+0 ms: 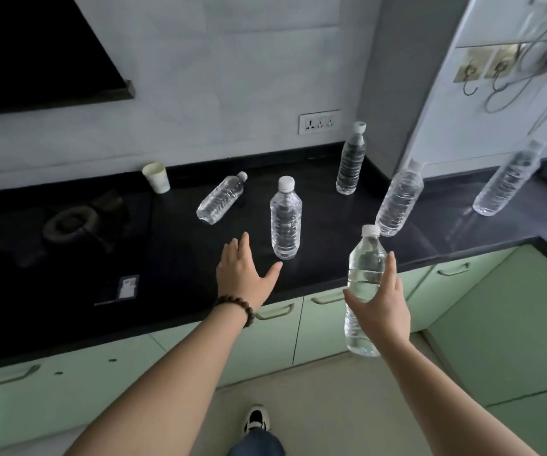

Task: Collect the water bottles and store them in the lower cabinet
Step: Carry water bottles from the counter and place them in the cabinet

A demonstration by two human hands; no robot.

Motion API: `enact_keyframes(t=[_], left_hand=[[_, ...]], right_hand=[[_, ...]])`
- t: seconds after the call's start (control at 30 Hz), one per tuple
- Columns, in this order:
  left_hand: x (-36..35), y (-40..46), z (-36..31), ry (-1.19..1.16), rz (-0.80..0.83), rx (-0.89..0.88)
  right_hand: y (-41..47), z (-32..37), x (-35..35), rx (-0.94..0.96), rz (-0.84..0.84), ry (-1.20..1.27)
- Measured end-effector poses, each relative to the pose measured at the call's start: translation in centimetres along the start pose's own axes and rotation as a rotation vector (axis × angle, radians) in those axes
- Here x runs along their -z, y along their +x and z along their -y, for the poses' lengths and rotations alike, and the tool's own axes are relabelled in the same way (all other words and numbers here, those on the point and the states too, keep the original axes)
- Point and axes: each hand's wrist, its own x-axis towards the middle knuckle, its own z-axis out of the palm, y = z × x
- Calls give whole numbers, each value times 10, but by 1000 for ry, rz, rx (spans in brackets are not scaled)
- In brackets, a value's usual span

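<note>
Head view: my right hand is wrapped around a clear ribbed plastic water bottle, white cap up, held upright in the air past the counter's front edge, in front of the pale green lower cabinet doors. My left hand is empty, fingers spread flat, hovering over the glossy black stone countertop, just beside the nearest standing bottle but not touching it. That one is upright, thin clear plastic with horizontal ribs and a white screw cap. One bottle lies on its side behind my left hand, cap pointing toward the wall. Another stands upright near the back corner under the white wall socket. Two more look tilted by the wide lens: one by the corner, one far right on the side counter run. A white paper cup stands near the wall, left of the lying bottle. Black glass hob with a round burner ring on the far left. Beaded wooden bracelet on my left wrist. Cabinet doors have curved metal handles, all shut. Nothing stands between my left hand and the nearest bottle.
</note>
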Motion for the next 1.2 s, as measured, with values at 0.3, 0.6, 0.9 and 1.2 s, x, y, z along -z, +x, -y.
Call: enact_keyframes(t=[0.3,0.6,0.9,1.2], left_hand=[[-49,85,-27,-537,147,96],[-73,131,-28,-651,202,120],[-50,121,0,-567,118,158],[22,42,44,-478,-91,314]], right_hand=[[67,41,-40,-96,-80,-36],[85,55,-64,-150,-104,-32],[90,79,-68,-64,-41,-24],[44,93,-68,206,148,-9]])
